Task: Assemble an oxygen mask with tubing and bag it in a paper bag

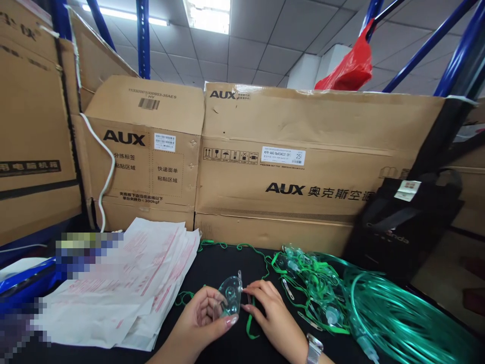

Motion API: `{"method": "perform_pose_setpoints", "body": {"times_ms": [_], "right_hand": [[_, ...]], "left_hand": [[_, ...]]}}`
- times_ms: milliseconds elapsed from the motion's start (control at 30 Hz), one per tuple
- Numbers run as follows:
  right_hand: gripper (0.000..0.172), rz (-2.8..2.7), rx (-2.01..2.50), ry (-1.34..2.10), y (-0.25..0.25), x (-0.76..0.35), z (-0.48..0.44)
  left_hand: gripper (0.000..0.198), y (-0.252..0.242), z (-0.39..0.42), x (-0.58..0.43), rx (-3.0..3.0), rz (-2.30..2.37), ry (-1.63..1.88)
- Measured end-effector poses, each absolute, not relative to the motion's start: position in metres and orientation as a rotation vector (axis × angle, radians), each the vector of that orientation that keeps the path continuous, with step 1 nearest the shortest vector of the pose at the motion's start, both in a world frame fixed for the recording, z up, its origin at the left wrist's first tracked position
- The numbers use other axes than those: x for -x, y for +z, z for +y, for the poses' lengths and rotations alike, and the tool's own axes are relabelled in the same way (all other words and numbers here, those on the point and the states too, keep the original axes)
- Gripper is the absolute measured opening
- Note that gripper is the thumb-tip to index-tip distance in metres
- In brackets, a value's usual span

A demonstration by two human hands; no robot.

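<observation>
My left hand (208, 314) is closed around a clear plastic oxygen mask (230, 293), its thumb along the lower edge. A thin metal nose clip stands up at the mask's top. My right hand (265, 308) is at the mask's right side, with thumb and fingers pinched near a green elastic strap (250, 326) that hangs below. Whether the fingertips grip the strap or the mask's edge is too small to make out. More of the green strap trails over the black table surface behind the hands.
A heap of masks with green straps (310, 283) lies to the right, beside coiled green tubing (397, 313). White printed paper bags (125, 283) are stacked at left. Cardboard panels (280, 167) wall the back, and a black bag (401, 227) stands at the right rear.
</observation>
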State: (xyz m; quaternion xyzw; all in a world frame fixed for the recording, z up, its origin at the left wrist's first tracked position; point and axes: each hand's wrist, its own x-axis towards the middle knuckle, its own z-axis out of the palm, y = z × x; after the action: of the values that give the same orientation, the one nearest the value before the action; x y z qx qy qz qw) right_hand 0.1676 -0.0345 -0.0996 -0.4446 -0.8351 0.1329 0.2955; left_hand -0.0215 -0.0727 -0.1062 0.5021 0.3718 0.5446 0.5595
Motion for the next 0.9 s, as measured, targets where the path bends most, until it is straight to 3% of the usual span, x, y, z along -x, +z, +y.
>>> {"method": "perform_pose_setpoints", "body": {"times_ms": [233,600,900], "right_hand": [[0.016,-2.19,1.12,0.374,-0.104,-0.173,-0.031],[0.018,-2.089,1.377,0.04,-0.098,-0.187,-0.027],[0.026,-2.112,1.526,-0.008,-0.105,-0.178,-0.037]], "left_hand": [[0.038,-0.105,-0.073,0.023,-1.153,0.882,1.321],[0.044,-0.11,-0.07,0.025,-1.146,0.909,1.338],[0.035,-0.097,-0.075,0.027,-1.053,0.83,1.257]]}}
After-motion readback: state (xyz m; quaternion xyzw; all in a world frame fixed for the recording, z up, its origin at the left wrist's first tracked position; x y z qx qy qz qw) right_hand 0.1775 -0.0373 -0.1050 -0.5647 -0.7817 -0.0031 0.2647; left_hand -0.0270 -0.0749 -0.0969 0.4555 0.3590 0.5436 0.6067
